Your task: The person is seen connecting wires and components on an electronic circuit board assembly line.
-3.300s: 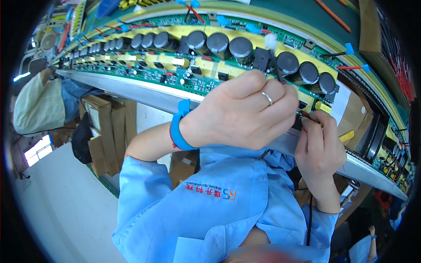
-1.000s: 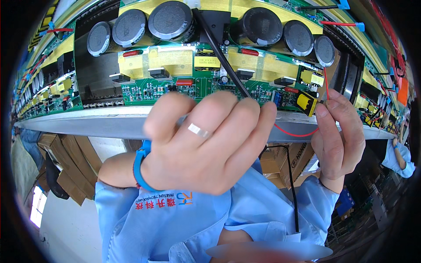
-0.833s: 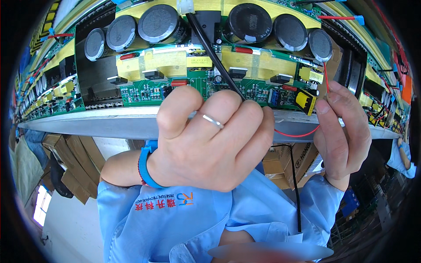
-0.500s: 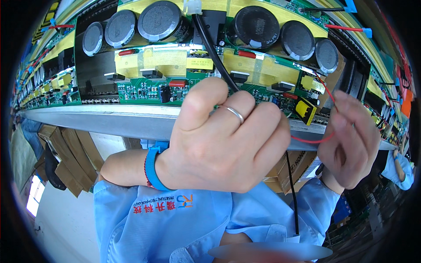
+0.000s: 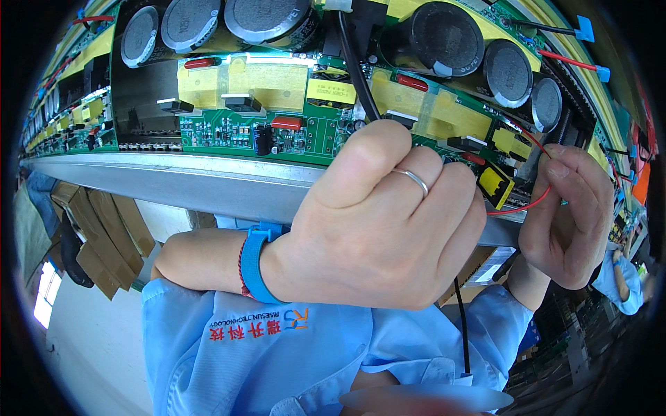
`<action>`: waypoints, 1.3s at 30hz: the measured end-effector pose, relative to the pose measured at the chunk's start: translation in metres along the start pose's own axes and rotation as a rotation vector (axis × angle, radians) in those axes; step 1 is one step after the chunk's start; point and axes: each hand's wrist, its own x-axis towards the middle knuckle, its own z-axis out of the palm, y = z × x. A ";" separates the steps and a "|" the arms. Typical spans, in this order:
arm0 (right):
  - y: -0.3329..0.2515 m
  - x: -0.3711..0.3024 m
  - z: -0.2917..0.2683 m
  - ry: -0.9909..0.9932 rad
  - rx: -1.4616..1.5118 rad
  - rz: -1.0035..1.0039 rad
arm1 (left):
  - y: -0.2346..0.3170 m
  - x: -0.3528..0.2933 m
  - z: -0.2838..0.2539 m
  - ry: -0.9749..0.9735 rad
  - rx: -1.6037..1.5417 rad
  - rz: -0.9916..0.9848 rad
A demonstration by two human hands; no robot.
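Observation:
My left hand (image 5: pixel 395 229), wearing a ring and a blue wristband (image 5: pixel 260 270), is closed around a black cable (image 5: pixel 354 62). The cable comes down from a white connector at the top of a green circuit board (image 5: pixel 316 142). A thin red wire (image 5: pixel 533 203) comes out beside the left hand's little-finger side and loops up to my right hand (image 5: pixel 572 211). There, thumb and fingertips pinch the wire near the board's right end. Just left of that pinch stands a small yellow-and-black transformer (image 5: pixel 494 183). My left fingers' inner side is hidden.
Large black capacitors (image 5: pixel 433 38) line the board's far side. A grey metal edge (image 5: pixel 173 177) runs along the near side. More boards (image 5: pixel 87 114) stretch off left. Flattened cardboard (image 5: pixel 104 229) stands at lower left. Another person's blue sleeve (image 5: pixel 616 284) shows at far right.
The view has shifted, with the board higher in it. My left hand has moved slightly right with the black cable. My right hand, blurred before, is now steadier, pinching the red wire.

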 end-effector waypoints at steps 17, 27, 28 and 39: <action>0.005 0.012 -0.015 -0.188 0.162 0.020 | 0.002 0.003 0.004 0.064 -0.007 -0.003; 0.015 0.029 -0.023 -0.287 0.098 -0.139 | 0.007 0.007 0.005 0.057 0.066 -0.054; 0.017 0.029 -0.023 -0.284 0.099 -0.135 | 0.006 0.007 0.006 0.053 0.073 -0.040; 0.033 0.015 -0.005 -0.068 0.087 -0.232 | 0.008 0.010 0.015 0.164 0.143 -0.045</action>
